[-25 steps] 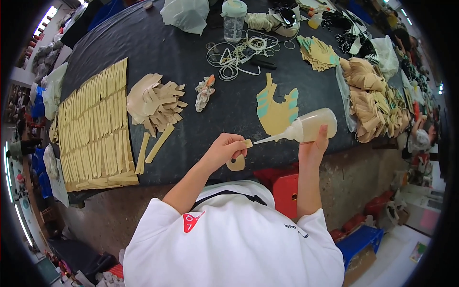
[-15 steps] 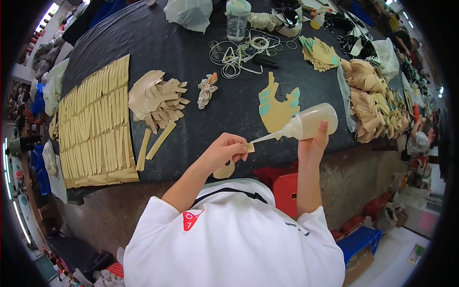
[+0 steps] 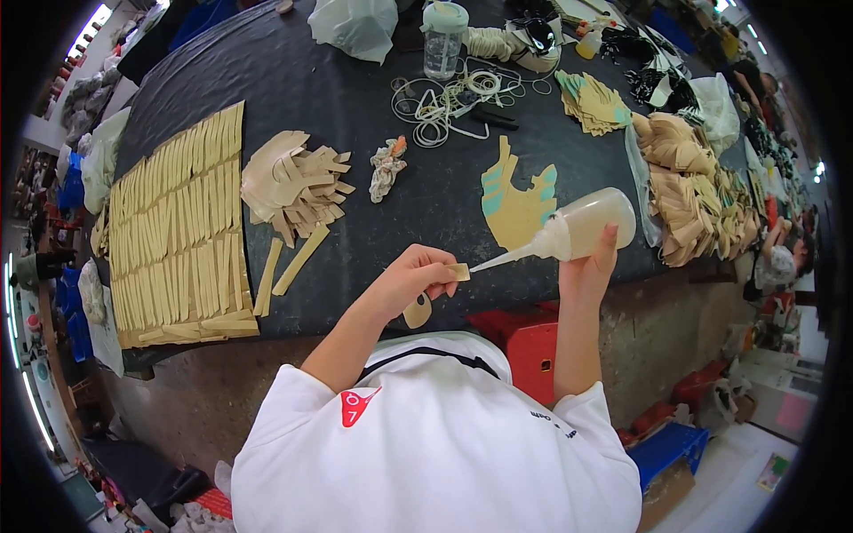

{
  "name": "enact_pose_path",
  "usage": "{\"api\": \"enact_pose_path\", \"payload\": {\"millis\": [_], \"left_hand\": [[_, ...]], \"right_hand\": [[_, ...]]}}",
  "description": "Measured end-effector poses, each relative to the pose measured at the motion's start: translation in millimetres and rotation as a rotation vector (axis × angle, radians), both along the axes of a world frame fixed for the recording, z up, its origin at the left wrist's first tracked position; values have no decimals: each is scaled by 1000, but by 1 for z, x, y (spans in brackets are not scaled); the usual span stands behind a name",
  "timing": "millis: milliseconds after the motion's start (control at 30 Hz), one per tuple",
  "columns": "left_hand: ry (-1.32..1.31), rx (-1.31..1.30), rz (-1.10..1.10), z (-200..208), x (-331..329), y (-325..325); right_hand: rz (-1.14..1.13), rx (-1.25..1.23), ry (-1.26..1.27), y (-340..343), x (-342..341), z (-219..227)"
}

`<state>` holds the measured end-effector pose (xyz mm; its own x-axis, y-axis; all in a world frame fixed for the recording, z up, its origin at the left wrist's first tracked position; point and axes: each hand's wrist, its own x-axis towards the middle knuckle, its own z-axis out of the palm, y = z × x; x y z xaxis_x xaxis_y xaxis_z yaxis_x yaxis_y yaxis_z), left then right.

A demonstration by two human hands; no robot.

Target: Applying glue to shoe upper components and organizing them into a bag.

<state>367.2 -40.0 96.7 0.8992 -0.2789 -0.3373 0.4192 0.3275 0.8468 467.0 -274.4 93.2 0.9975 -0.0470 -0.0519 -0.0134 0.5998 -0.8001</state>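
Note:
Near the table's front edge my left hand pinches a small tan leather piece. A rounded tan part with a hole hangs just below that hand; whether it belongs to the same piece I cannot tell. My right hand is wrapped round a translucent squeeze bottle, tilted so its long nozzle points left and down. The nozzle tip is right at the end of the pinched piece. Beyond the bottle, a flat tan cutout with teal stripes lies on the dark table cover.
Rows of tan strips lie at left, beside a fanned pile of tan pieces and two loose strips. A crumpled rag, tangled white cord and a clear jar stand farther back. More stacked pieces lie right. A red stool is below.
My right hand and the bottle have shifted slightly right. The nozzle tip has drawn back to the end of the piece, which my left hand has turned a little.

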Motion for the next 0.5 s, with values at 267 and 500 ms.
{"api": "enact_pose_path", "payload": {"millis": [267,500], "left_hand": [[-27,-35,-41,-1,2,2],[-187,130,-63,-12,18,-13]], "right_hand": [[11,-32,15,-3,-3,-6],[99,121,185,-46,-19,-13]]}}
